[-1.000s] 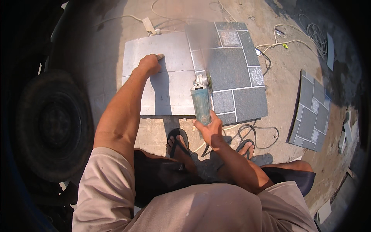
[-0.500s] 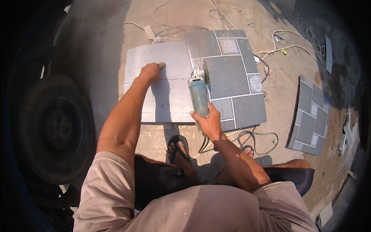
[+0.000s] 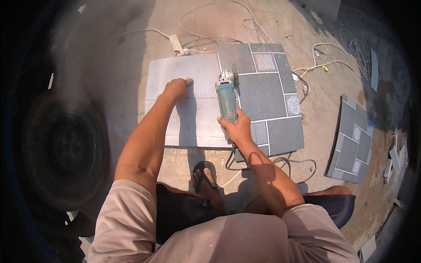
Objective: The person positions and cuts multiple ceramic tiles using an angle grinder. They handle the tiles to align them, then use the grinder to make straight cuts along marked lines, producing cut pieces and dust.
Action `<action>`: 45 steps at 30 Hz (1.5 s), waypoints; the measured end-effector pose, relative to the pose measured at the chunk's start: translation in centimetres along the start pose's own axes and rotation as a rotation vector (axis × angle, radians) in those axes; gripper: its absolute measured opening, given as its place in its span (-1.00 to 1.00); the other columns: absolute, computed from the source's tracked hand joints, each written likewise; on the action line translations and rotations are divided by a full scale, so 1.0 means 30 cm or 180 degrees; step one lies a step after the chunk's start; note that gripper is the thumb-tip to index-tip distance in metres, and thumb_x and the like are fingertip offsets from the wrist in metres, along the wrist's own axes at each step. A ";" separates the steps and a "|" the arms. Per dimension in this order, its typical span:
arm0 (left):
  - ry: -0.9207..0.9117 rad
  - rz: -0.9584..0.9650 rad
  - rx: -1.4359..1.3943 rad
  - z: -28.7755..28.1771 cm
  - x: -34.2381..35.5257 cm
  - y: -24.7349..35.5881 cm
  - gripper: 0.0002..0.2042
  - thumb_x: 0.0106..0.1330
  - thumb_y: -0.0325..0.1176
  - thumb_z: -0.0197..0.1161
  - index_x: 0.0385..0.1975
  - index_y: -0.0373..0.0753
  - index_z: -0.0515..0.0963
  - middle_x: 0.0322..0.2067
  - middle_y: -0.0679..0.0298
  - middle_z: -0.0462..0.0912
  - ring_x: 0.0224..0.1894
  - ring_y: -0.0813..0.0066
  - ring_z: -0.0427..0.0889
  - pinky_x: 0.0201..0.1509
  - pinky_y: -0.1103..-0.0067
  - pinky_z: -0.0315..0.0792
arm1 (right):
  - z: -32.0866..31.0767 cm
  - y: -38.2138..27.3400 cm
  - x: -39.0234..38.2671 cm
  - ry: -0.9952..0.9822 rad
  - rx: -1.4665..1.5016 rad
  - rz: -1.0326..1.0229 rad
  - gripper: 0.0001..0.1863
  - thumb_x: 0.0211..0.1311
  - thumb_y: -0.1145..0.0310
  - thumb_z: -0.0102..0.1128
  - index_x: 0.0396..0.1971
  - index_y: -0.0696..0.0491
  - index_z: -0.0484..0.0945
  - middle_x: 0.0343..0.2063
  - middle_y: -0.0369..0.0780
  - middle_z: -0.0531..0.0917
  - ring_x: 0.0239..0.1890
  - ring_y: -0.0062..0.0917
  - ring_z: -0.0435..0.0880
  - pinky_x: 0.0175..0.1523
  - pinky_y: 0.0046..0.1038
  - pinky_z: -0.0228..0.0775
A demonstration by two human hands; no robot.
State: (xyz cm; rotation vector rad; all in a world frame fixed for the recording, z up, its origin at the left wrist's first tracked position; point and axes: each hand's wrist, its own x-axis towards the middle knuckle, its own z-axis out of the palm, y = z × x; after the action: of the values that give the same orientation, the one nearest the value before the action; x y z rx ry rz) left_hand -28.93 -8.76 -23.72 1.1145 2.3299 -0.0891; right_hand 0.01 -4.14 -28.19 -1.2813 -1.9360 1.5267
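Observation:
My right hand (image 3: pixel 237 128) is wrapped round the rear body of a teal angle grinder (image 3: pixel 226 101). Its metal head points away from me, and the thin cutting disc stands on edge at the right side, blurred. The disc is over the patterned grey tile (image 3: pixel 263 94), close to the seam with a plain light-grey tile (image 3: pixel 204 120). Over the plain tile, left of the grinder, my left hand (image 3: pixel 176 90) is closed, with one digit sticking out to the right. Its curled fingers are hidden from above.
Dust (image 3: pixel 76 52) hangs at the upper left, above a dark wheel (image 3: pixel 66 142). A white power strip (image 3: pixel 176 44) lies behind the tiles. Cables (image 3: pixel 359 57) loop over the ground; a black cord (image 3: pixel 289 164) curls near my feet. Another patterned tile (image 3: pixel 351 140) lies right.
The grinder has moved farther away from me along the seam. My left hand stays about the same place on the plain tile. Dust at the upper left looks thicker, and the view has shifted slightly.

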 end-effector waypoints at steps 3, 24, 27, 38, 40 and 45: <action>0.0033 0.0051 0.0029 0.001 0.003 -0.002 -0.45 0.60 -0.49 0.07 0.50 0.20 0.55 0.26 0.01 0.73 0.30 -0.01 0.72 0.40 0.25 0.61 | 0.009 0.000 0.053 0.0003 -0.0092 -0.0025 -0.55 0.13 0.18 0.64 -0.17 0.23 0.73 -0.42 -0.10 0.81 -0.39 -0.37 0.81 -0.20 -0.29 0.64; 0.0056 0.0140 0.0244 0.002 0.018 0.003 -0.42 0.49 -0.59 0.15 0.45 0.12 0.60 0.19 0.04 0.77 0.23 0.03 0.77 0.33 0.26 0.66 | 0.077 -0.087 0.444 -0.0131 0.0049 0.0182 -0.40 0.01 0.08 0.64 -0.11 0.29 0.73 -0.22 0.14 0.82 -0.14 -0.04 0.86 0.07 -0.13 0.66; 0.0049 0.0150 0.0268 -0.001 0.013 0.014 -0.40 0.47 -0.61 0.18 0.45 0.14 0.59 0.19 0.04 0.77 0.23 0.03 0.76 0.33 0.26 0.66 | 0.074 -0.095 0.491 -0.0171 0.0031 0.0254 -0.39 0.00 0.08 0.65 -0.12 0.30 0.73 -0.21 0.14 0.82 -0.12 -0.04 0.87 0.07 -0.14 0.67; 0.0029 0.0094 0.0150 0.006 0.033 0.000 -0.48 0.57 -0.47 0.15 0.47 0.14 0.60 0.19 -0.02 0.77 0.25 -0.01 0.75 0.37 0.27 0.62 | 0.008 -0.064 0.176 -0.0279 -0.0125 0.0510 -0.39 0.06 0.12 0.63 -0.04 0.30 0.70 -0.21 0.12 0.83 -0.12 -0.04 0.87 0.06 -0.13 0.67; 0.0038 0.0122 0.0152 0.010 0.035 -0.007 -0.47 0.56 -0.46 0.15 0.48 0.14 0.58 0.20 -0.03 0.76 0.26 -0.01 0.74 0.37 0.27 0.62 | -0.009 -0.065 0.107 -0.0297 -0.0069 0.0500 -0.42 0.08 0.15 0.62 -0.05 0.29 0.69 -0.23 0.11 0.82 -0.15 -0.06 0.87 0.04 -0.14 0.67; 0.0006 0.0155 0.0203 0.008 0.039 -0.007 -0.41 0.48 -0.51 0.15 0.50 0.12 0.57 0.22 -0.02 0.76 0.27 -0.01 0.73 0.37 0.28 0.61 | -0.034 -0.042 0.004 -0.0263 0.0099 0.0396 -0.48 0.10 0.19 0.63 -0.10 0.28 0.68 -0.29 0.08 0.82 -0.21 -0.09 0.87 -0.03 -0.15 0.67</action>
State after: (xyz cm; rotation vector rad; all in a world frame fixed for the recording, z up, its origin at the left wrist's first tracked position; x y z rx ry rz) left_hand -29.56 -8.13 -24.55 1.2020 2.3148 -0.1452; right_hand 0.16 -3.47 -26.73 -1.3686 -1.9057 1.6883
